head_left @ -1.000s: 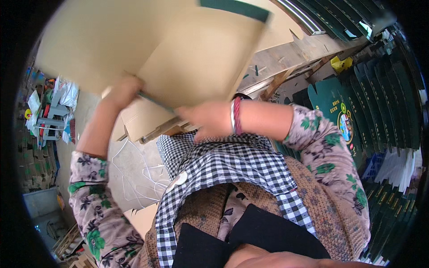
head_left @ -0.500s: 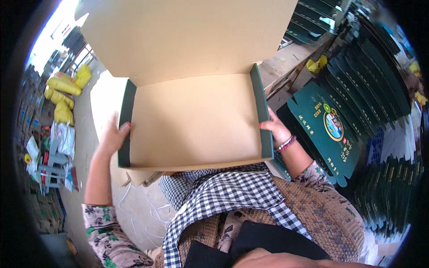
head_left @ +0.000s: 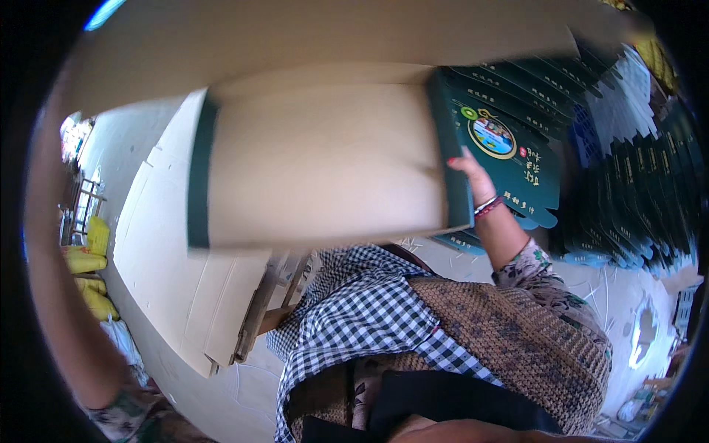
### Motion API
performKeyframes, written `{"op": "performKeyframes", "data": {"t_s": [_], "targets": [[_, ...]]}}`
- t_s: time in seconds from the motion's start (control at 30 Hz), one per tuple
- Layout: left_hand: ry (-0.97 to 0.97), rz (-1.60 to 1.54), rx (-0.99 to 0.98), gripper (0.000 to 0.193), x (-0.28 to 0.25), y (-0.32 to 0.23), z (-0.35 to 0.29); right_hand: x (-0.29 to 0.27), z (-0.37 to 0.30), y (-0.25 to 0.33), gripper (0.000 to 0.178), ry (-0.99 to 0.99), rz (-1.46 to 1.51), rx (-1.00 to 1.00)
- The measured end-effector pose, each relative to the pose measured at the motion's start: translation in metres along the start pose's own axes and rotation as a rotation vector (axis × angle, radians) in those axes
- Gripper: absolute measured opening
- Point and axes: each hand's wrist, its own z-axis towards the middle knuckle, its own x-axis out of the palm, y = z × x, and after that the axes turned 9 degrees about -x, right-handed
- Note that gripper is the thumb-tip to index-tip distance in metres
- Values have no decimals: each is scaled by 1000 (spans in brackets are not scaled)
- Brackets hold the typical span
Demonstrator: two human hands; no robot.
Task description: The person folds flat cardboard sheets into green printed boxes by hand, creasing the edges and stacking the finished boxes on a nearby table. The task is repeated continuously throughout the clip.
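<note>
An open cardboard box (head_left: 325,166), plain tan inside with dark green side walls, is held up in front of me. Its wide tan lid flap (head_left: 317,37) stands raised at the far side and is blurred. My right hand (head_left: 475,177) grips the box's right wall, thumb over the rim and the other fingers hidden behind it. At the far left my left forearm reaches up. My left hand (head_left: 59,100) is smeared by motion beside the lid's left edge, and its fingers cannot be made out.
Flat tan cardboard sheets (head_left: 185,280) lie on a wooden support (head_left: 258,310) at the left. To the right are a dark green printed box blank (head_left: 543,184) and stacked green cartons (head_left: 635,199). Yellow sacks (head_left: 85,258) sit on the floor at far left.
My left hand has left the box's left wall and moved up beside the lid. The lid has tipped nearer. My right hand keeps its grip, and the view has turned rightward.
</note>
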Motion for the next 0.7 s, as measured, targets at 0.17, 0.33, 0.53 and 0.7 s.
{"op": "performKeyframes", "data": {"t_s": [0.17, 0.33, 0.53, 0.7], "targets": [[430, -441, 182, 43, 174, -117, -80, -137, -36, 2, 58, -575, 16, -42], [696, -564, 142, 60, 277, -214, -114, -216, -83, -4, 57, -793, -37, -62], [936, -666, 186, 66, 294, -244, -117, -295, -139, -15, 56, -1009, -236, -13], [616, -730, 35, 57, 265, -176, -144, -365, -186, -16, 56, -1123, -326, 39]]}}
